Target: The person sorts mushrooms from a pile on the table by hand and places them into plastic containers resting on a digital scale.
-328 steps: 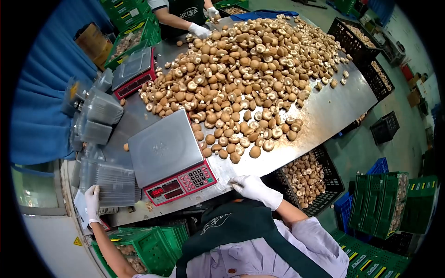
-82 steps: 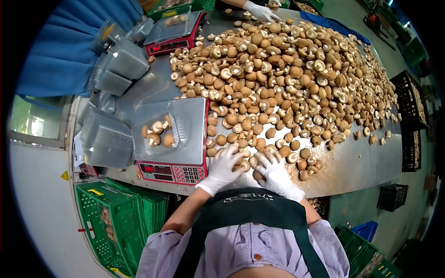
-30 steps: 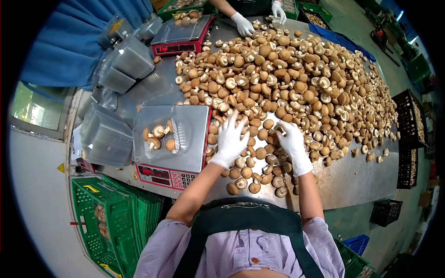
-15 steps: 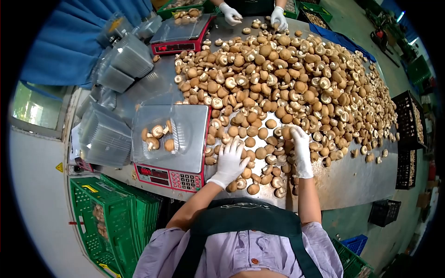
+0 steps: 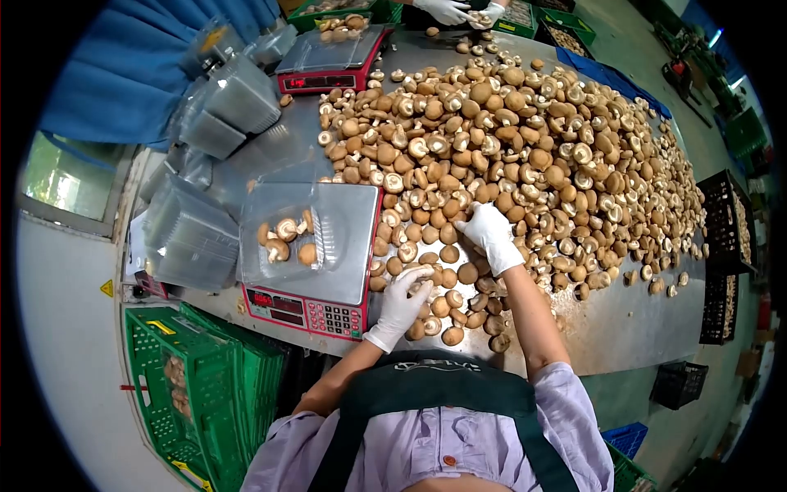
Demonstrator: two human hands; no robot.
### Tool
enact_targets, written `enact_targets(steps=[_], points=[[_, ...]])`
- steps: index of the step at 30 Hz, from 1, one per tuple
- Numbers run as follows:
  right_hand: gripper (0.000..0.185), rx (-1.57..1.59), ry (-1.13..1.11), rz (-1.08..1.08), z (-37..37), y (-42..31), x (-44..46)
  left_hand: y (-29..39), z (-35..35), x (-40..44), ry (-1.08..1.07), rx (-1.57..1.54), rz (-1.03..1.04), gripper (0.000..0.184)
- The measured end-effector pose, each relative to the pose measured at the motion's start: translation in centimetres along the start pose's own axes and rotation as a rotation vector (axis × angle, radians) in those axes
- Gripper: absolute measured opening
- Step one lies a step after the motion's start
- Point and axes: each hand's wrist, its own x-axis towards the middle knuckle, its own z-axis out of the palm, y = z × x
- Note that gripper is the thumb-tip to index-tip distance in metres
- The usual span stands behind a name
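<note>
My left hand point(image 5: 400, 307), in a white glove, is curled with thumb and fingers closed around a mushroom point(image 5: 416, 287) partly hidden by the fingers. It is just right of the near scale point(image 5: 328, 246). My right hand point(image 5: 492, 235), also gloved, reaches to the near edge of the mushroom pile point(image 5: 541, 176). Its fingers are bent together, and what lies under the fingertips is hidden. Loose brown-capped mushrooms point(image 5: 441, 306) lie on the metal table between and below my hands. On the near scale, a clear plastic tray point(image 5: 283, 221) holds several mushrooms.
Stacked clear trays point(image 5: 188, 238) stand along the left side. A second red scale point(image 5: 328, 61) carries another tray of mushrooms. Across the table are a co-worker's gloved hands point(image 5: 463, 12). Green crates point(image 5: 184, 385) stand lower left, black crates point(image 5: 725, 221) at right.
My right hand has moved up and left to the pile edge. My left hand has gone from spread over mushrooms to curled, slightly lower. The co-worker's hands have drawn back and together.
</note>
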Motion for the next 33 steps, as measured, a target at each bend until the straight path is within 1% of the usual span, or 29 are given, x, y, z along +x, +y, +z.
enact_targets(steps=[2, 3, 4, 5, 6, 7, 8, 10, 11, 12, 14, 15, 16, 17, 18, 19, 20, 21, 22, 24, 25, 26, 27, 28, 29, 30, 31, 32, 33], points=[[0.052, 0.058, -0.008, 0.03, -0.7, 0.4, -0.8, -0.7, 0.3, -0.2, -0.128, -0.399, -0.385, 0.02], [0.049, 0.141, 0.033, 0.042, -0.8, 0.6, -1.3, -1.1, 0.4, -0.1, -0.156, -0.465, -0.365, 0.022], [0.045, 0.224, 0.077, 0.053, -0.8, 0.8, -1.7, -1.4, 0.3, -0.1, -0.157, -0.465, -0.363, 0.022], [0.046, 0.32, 0.093, 0.058, -0.6, 1.3, -2.1, -1.6, 0.2, -0.2, -0.165, -0.715, -0.509, 0.027], [0.044, 0.561, 0.038, 0.07, 0.1, 2.2, -2.8, -1.4, -0.1, 0.1, -0.169, -0.967, -0.654, 0.031], [0.044, 0.691, -0.005, 0.037, -0.1, 1.7, -3.9, -1.0, -0.5, 0.3, -0.25, -1.038, -0.67, 0.046], [0.043, 0.822, -0.05, 0.009, -0.3, 1.1, -5.4, -0.4, -0.6, 0.3, -0.248, -1.04, -0.673, 0.046], [0.044, 0.659, -0.116, -0.165, -2.7, -1.7, -9.5, 0.8, -0.6, 0.7, -0.279, -1.484, -0.843, 0.06], [0.046, 0.658, -0.204, -0.243, -2.9, -2.4, -10.9, 1.1, -0.4, 0.6, -0.297, -1.604, -0.864, 0.067], [0.043, 0.574, -0.233, -0.371, -3.0, -2.9, -11.9, 0.8, -0.1, 0.5, -0.324, -1.765, -0.888, 0.067], [0.035, 0.615, 0.016, -0.493, -3.2, -3.4, -12.8, 0.4, 0.3, 0.1, -0.321, -1.791, -0.904, 0.063], [0.03, 0.575, 0.156, -0.447, -3.0, -2.7, -12.3, 0.2, 0.5, -0.6, -0.318, -1.632, -0.837, 0.059], [0.026, 0.533, 0.294, -0.402, -3.0, -1.7, -11.3, 0.1, 0.5, -0.9, -0.31, -1.664, -0.873, 0.054], [0.021, 0.398, 0.252, -0.16, -3.5, -0.9, -10.2, 0.0, 0.5, -1.2, -0.3, -1.696, -0.91, 0.049], [0.018, 0.29, 0.399, -0.095, -3.3, 0.4, -8.5, -1.2, 0.8, -1.7, -0.389, -1.819, -0.841, 0.04], [0.016, 0.175, 0.518, -0.062, -2.2, 2.6, -6.4, -1.2, 0.5, -1.8, -0.422, -1.808, -0.904, 0.039], [0.014, 0.09, 0.557, -0.09, -2.5, 3.6, -4.8, -1.0, 0.3, -1.8, -0.455, -1.795, -0.966, 0.038], [0.013, -0.126, 0.566, -0.116, -2.1, 4.9, -2.8, -0.5, 0.5, -2.0, -0.464, -1.483, -0.773, 0.04], [0.017, -0.196, 0.606, -0.214, -1.4, 6.2, -1.0, 0.1, 0.8, -2.2, -0.446, -1.147, -0.619, 0.042], [0.028, -0.457, 0.538, -0.184, -0.4, 6.9, 1.4, -0.6, 1.3, -1.8, -0.444, -1.493, -1.062, 0.044], [0.028, -0.456, 0.538, -0.184, -0.1, 6.8, 2.2, -1.5, 1.9, -1.8, -0.544, -1.537, -0.965, 0.045], [0.032, -0.499, 0.45, -0.125, 0.3, 6.7, 2.9, -2.1, 2.2, -1.9, -0.544, -1.535, -0.965, 0.045], [0.036, -0.543, 0.36, -0.066, 0.5, 6.5, 3.1, -1.7, 2.2, -1.6, -0.614, -1.58, -0.915, 0.045], [0.036, -0.546, 0.354, -0.065, 0.9, 7.0, 2.9, -1.4, 2.2, -1.8, -0.684, -1.627, -0.868, 0.045], [0.039, -0.468, 0.383, -0.097, 1.0, 7.5, 2.8, -1.4, 2.4, -1.8, -0.733, -1.755, -0.874, 0.042], [0.043, -0.39, 0.413, -0.133, 1.0, 7.7, 2.7, -1.3, 2.4, -1.7, -0.734, -1.758, -0.866, 0.042], [0.05, -0.269, 0.403, -0.105, 0.2, 6.7, 1.5, -1.1, 2.3, -1.7, -0.696, -1.722, -0.959, 0.041], [0.042, -0.187, 0.456, -0.141, -0.6, 5.8, -0.1, -1.1, 2.2, -1.8, -0.652, -1.685, -1.053, 0.039], [0.044, -0.081, 0.46, -0.174, -0.9, 5.4, -1.5, -1.1, 2.4, -2.2, -0.682, -1.553, -0.957, 0.042]])
